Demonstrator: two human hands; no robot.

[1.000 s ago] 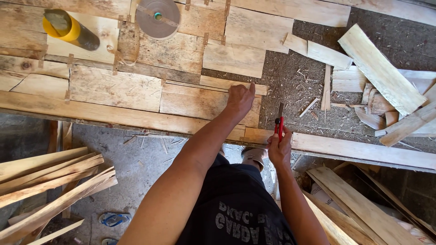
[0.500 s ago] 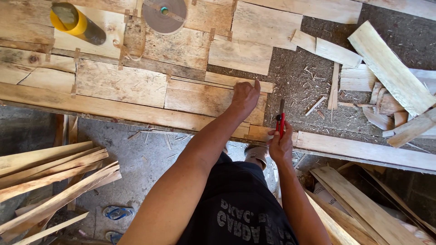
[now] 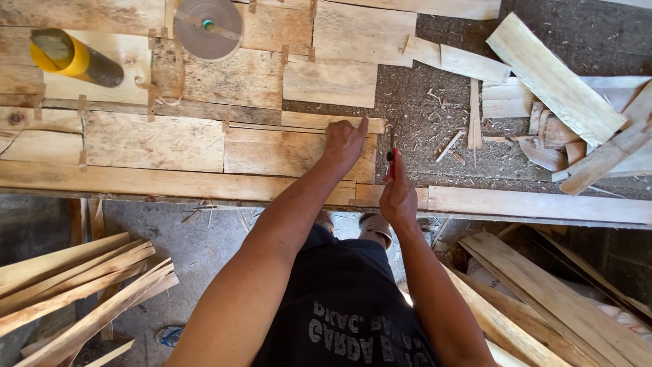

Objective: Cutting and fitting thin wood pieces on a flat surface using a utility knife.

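Here, the left hand (image 3: 345, 141) presses flat a thin, brittle-looking veneer sheet (image 3: 299, 151) while the right hand (image 3: 397, 194), at its three o'clock, grips a red-handled cutter (image 3: 392, 160).

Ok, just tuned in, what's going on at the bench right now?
A person stands at a table covered with thin wood veneer sheets pieced together. The left hand presses flat on the right-hand sheet near its edge. The right hand holds a red-handled cutter upright beside that edge. A tape roll and a yellow-capped tube lie farther back.
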